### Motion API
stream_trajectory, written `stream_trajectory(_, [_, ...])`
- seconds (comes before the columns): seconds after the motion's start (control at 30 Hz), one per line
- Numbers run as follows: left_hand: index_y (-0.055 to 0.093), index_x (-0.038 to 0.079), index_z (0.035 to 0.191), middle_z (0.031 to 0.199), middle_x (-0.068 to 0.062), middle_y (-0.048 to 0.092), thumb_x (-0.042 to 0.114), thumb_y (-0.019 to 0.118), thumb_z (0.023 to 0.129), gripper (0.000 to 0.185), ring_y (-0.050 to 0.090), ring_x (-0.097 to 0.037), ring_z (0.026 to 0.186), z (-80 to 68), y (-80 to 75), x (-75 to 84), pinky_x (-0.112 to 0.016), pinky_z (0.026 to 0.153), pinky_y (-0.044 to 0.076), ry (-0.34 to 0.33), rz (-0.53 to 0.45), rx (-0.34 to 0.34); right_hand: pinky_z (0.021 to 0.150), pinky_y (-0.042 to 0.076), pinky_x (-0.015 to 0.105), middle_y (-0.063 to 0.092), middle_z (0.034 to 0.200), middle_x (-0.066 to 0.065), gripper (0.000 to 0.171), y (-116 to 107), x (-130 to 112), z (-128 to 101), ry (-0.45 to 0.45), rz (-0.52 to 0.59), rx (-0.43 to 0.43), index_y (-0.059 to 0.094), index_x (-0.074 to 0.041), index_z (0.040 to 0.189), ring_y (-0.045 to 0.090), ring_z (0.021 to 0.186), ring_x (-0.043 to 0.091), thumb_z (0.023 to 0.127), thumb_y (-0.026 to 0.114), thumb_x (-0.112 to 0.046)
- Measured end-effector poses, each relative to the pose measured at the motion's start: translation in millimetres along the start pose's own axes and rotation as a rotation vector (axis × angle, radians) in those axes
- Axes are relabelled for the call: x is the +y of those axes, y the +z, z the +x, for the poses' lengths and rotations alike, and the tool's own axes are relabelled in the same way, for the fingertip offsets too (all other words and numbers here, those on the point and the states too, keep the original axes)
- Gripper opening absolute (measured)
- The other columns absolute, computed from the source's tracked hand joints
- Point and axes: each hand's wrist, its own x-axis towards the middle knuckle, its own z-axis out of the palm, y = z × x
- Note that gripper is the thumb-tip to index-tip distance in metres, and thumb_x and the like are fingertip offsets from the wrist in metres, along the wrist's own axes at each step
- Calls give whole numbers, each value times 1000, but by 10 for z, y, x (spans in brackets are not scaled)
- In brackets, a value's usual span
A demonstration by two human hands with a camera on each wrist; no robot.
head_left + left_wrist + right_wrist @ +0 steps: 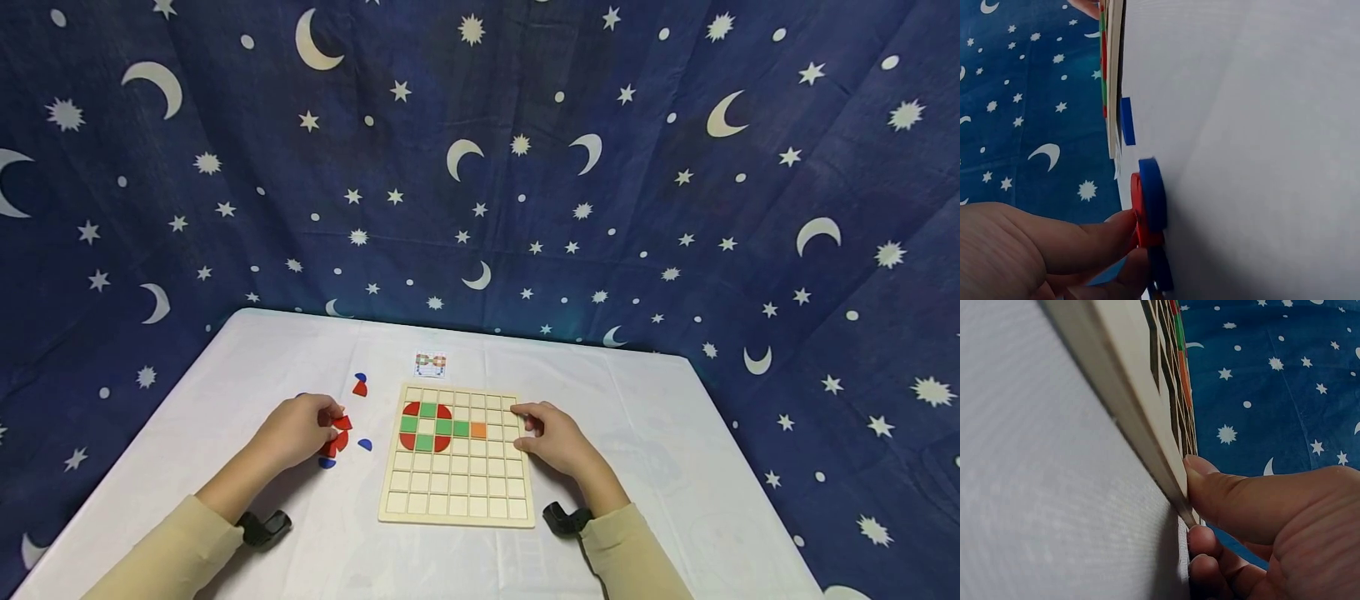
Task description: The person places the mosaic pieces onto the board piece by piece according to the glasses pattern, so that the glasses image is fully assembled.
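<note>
Head view, one grid board (pixel 457 492), four green tiles (pixel 427 410), one orange tile (pixel 478 430).

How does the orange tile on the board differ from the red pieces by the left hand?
The orange tile is square and seated in a cell of the wooden board; the red pieces have curved edges and lie loose on the table. The left hand touches the red pieces; no hand touches the orange tile. Both are flat.
</note>
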Motion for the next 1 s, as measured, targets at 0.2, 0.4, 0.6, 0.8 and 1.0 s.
stream_trajectory(0.2, [77,6,109,94,-8,72,8,78,93,16,62,-23,83,57,50,64,-42,78,56,-3,18,-6,76,41,33,57,95,-2,56,4,-6,-4,5,16,-3,72,-19,137,51,85,16,84,90,-13])
stream_trajectory(0.4, [77,11,106,91,-4,71,11,83,90,17,61,-21,82,90,109,162,-34,70,52,-2,-12,-40,76,41,33,57,95,-2,56,3,-4,-1,7,14,-1,72,-20,137,51,85,16,85,90,-13])
stream_trajectory(0.6, [75,10,108,89,-5,64,13,89,84,28,58,-22,84,134,163,213,-32,70,49,12,2,-29,76,41,33,57,95,-2,56,7,1,4,11,12,0,72,-21,138,51,86,16,85,90,-13])
stream_trajectory(0.8, [74,10,99,85,-4,62,9,87,85,20,57,-20,82,160,163,221,-32,69,47,56,-1,-27,76,42,34,57,95,-2,56,5,0,5,12,17,-2,72,-21,138,51,86,16,85,90,-13])
stream_trajectory(1.0, [72,13,94,82,-2,61,11,87,86,18,57,-19,78,183,184,235,-32,68,45,85,23,-33,76,42,34,57,95,-2,56,2,-9,-1,16,10,0,72,-20,138,51,86,16,85,90,-13])
